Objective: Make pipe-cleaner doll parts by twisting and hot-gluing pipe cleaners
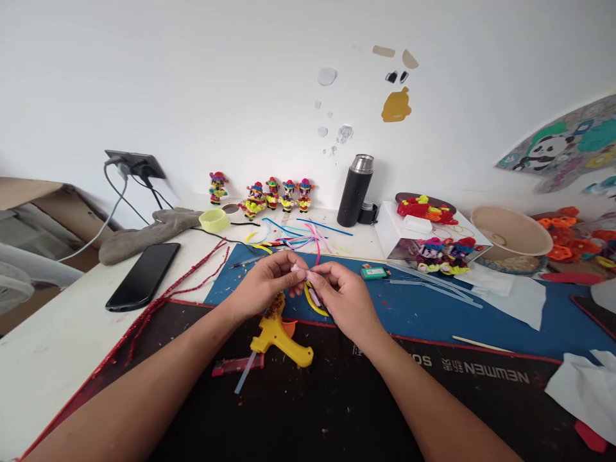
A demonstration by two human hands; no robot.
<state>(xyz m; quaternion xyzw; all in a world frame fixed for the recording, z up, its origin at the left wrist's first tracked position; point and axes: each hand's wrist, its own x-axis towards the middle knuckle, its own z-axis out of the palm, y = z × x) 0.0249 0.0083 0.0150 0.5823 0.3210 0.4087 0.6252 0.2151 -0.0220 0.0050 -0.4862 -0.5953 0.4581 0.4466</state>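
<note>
My left hand (265, 277) and my right hand (347, 300) meet over the blue mat, thumbs and fingers pinched together. Between their fingertips is a small pale pink fuzzy piece (295, 269), which looks like pipe cleaner; the fingers hide most of it. Both hands appear to hold it. Just below, a yellow-handled tool (315, 310), probably scissors, is partly covered by my right hand. A yellow glue gun (283, 341) lies under my left wrist, with a clear glue stick (244, 373) poking out of its back end.
Loose pipe cleaners (289, 234) and several small figures (255, 200) line the back. A black thermos (356, 191) stands by a white box (389, 232). The phone (143, 277) and red glittery strands (168, 292) lie left. Glue sticks (443, 287) and a bowl (513, 234) are right.
</note>
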